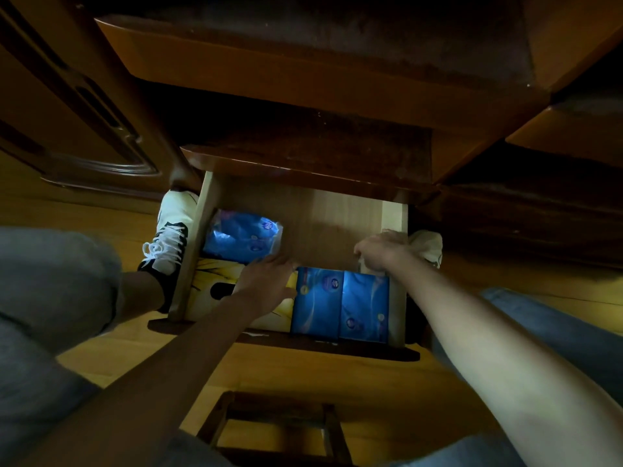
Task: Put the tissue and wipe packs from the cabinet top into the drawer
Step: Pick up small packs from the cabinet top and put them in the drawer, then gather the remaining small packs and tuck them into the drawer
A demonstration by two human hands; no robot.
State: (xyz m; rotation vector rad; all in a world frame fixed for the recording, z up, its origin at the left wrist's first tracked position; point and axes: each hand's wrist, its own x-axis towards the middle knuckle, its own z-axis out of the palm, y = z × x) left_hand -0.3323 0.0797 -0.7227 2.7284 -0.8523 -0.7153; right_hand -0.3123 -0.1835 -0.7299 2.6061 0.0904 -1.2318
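In the wooden drawer (313, 224), left hand (266, 281) lies flat on yellow box (209, 281); right hand (379, 252) perhaps pinching.

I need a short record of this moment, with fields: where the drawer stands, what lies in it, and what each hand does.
drawer: pulled out, open
back left: soft blue pack
front left: yellow pack
front right: two blue packs side by side
back right: bare bottom
left hand: fingers straight, resting on the yellow pack
right hand: fingers curled round something pale at the right wall; what it is, I cannot tell
cabinet top: dark; no pack visible on it
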